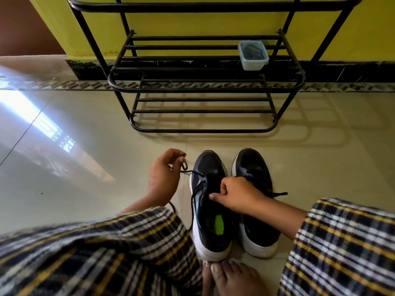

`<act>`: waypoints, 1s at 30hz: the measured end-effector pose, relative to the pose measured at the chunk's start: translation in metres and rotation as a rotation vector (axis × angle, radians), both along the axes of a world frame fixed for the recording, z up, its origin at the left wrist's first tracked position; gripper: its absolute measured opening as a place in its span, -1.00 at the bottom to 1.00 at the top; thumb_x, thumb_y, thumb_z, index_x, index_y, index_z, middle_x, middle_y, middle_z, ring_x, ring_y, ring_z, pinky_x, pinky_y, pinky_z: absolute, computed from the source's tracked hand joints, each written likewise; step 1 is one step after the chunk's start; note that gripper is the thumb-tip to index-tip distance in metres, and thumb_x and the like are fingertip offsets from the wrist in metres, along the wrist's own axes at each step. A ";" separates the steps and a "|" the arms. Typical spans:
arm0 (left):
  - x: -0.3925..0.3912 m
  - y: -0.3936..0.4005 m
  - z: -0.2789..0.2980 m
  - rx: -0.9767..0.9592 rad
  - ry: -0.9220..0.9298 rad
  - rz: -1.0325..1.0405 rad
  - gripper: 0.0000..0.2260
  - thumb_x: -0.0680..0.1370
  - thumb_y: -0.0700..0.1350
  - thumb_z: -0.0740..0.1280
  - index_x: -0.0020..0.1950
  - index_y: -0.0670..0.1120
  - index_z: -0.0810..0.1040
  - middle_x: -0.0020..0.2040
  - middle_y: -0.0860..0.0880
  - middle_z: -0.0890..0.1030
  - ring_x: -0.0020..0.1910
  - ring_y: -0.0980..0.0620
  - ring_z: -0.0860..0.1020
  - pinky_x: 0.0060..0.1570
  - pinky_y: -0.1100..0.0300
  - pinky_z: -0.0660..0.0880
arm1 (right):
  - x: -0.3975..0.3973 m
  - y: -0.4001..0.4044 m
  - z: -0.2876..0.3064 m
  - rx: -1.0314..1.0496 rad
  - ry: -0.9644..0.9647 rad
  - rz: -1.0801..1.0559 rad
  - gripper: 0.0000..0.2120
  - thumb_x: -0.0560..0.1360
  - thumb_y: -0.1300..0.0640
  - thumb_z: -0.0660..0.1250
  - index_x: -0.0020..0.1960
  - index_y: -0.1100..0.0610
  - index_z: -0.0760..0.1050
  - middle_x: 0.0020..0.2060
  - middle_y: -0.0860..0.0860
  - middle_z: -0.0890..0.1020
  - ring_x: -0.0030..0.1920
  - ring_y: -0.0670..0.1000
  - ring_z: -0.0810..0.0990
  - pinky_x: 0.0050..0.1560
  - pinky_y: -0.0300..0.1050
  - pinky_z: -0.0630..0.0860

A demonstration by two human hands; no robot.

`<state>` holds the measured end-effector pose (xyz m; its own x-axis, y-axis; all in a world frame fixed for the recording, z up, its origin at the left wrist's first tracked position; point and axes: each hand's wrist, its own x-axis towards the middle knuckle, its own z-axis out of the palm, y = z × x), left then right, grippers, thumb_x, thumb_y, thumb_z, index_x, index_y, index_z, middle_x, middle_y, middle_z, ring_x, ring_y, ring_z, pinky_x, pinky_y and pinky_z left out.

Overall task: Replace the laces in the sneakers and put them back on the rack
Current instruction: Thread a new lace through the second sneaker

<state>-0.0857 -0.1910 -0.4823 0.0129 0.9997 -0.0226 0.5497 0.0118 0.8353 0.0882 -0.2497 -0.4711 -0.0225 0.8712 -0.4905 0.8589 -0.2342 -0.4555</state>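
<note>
Two dark sneakers with white soles stand side by side on the tiled floor, toes pointing to the rack. The left sneaker shows a green insole and a black lace running out of its eyelets to the left. My left hand pinches that lace, pulled taut beside the shoe. My right hand rests on the left sneaker's tongue area, fingers gripping it. The right sneaker lies partly under my right forearm, a lace end sticking out at its right.
A black metal shoe rack stands against the yellow wall ahead. A clear plastic box holding dark laces sits on its middle shelf. My checked sleeves and bare feet fill the bottom of the view.
</note>
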 end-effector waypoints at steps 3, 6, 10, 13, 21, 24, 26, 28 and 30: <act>0.005 -0.003 0.003 -0.006 -0.041 -0.046 -0.91 0.57 -0.14 0.30 -0.04 0.02 0.59 -0.17 0.16 0.60 -0.17 0.33 0.52 -0.23 0.38 0.43 | -0.008 0.001 0.002 -0.003 -0.093 0.065 -0.60 0.50 -0.08 0.29 -0.39 0.13 0.32 -0.45 0.04 0.44 -0.43 0.02 0.44 -0.46 -0.17 0.31; 0.011 -0.005 0.005 -0.083 -0.094 -0.155 -0.94 0.52 -0.17 0.37 -0.09 -0.03 0.61 -0.26 0.07 0.64 -0.26 0.18 0.58 -0.21 0.30 0.50 | -0.009 0.004 0.006 0.030 -0.142 0.093 -0.66 0.48 0.08 0.26 -0.41 0.15 0.29 -0.48 0.03 0.37 -0.49 -0.02 0.35 -0.53 -0.19 0.20; 0.020 -0.009 0.001 -0.205 -0.008 -0.275 -0.99 0.50 -0.15 0.41 -0.10 -0.06 0.61 -0.29 -0.01 0.63 -0.27 0.04 0.59 -0.16 0.17 0.53 | -0.001 0.002 0.003 0.032 -0.109 0.114 -0.70 0.44 0.25 0.23 -0.40 0.14 0.18 -0.47 0.04 0.28 -0.48 0.05 0.35 -0.51 -0.15 0.15; 0.019 -0.011 -0.003 -0.252 0.089 -0.350 -0.96 0.50 -0.12 0.39 -0.13 -0.02 0.63 -0.22 -0.03 0.66 -0.23 -0.01 0.61 -0.18 0.18 0.54 | 0.009 -0.001 -0.003 0.022 0.010 0.064 -0.68 0.43 0.32 0.20 -0.37 0.10 0.12 -0.48 0.04 0.24 -0.30 0.28 0.58 -0.47 -0.11 0.27; 0.018 -0.018 0.004 -0.037 0.375 -0.494 -0.89 0.50 -0.08 0.34 -0.10 -0.01 0.66 -0.19 0.04 0.60 -0.16 0.06 0.51 -0.19 0.21 0.45 | 0.021 -0.006 0.002 0.001 0.105 0.084 -0.77 0.42 0.33 0.20 -0.31 0.12 0.21 -0.38 0.15 0.37 -0.38 0.10 0.66 -0.38 0.02 0.55; 0.022 -0.018 0.007 -0.052 0.346 -0.423 -0.89 0.50 -0.10 0.34 -0.09 -0.04 0.67 -0.18 0.02 0.60 -0.24 0.11 0.50 -0.34 0.37 0.35 | 0.018 -0.008 0.008 0.007 0.128 0.097 -0.81 0.41 0.32 0.22 -0.29 0.14 0.24 -0.40 0.11 0.34 -0.45 0.03 0.57 -0.42 0.01 0.51; 0.023 -0.017 0.007 -0.070 0.324 -0.398 -0.90 0.50 -0.10 0.35 -0.08 -0.04 0.67 -0.18 0.01 0.61 -0.26 0.12 0.48 -0.36 0.39 0.32 | 0.016 -0.009 0.012 0.013 0.148 0.098 -0.81 0.41 0.32 0.23 -0.29 0.14 0.26 -0.41 0.08 0.32 -0.49 -0.01 0.49 -0.45 -0.11 0.41; 0.022 -0.019 0.007 -0.081 0.320 -0.406 -0.90 0.51 -0.10 0.35 -0.08 -0.03 0.67 -0.21 0.04 0.59 -0.31 0.18 0.45 -0.38 0.40 0.30 | 0.013 -0.010 0.014 -0.003 0.194 0.071 -0.80 0.43 0.33 0.23 -0.28 0.14 0.26 -0.41 0.09 0.37 -0.47 0.01 0.57 -0.42 -0.13 0.46; 0.022 -0.020 0.006 -0.086 0.315 -0.420 -0.90 0.51 -0.09 0.35 -0.09 -0.02 0.66 -0.27 0.10 0.55 -0.36 0.22 0.43 -0.42 0.43 0.26 | 0.012 -0.010 0.015 -0.022 0.237 0.048 -0.81 0.45 0.33 0.23 -0.26 0.15 0.27 -0.39 0.11 0.40 -0.41 0.05 0.64 -0.37 -0.06 0.54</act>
<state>-0.0633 -0.2113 -0.4762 0.3907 0.9043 -0.1720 0.7461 -0.2016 0.6346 0.0997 -0.2599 -0.4557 -0.1802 0.8555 -0.4854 0.7389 -0.2080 -0.6409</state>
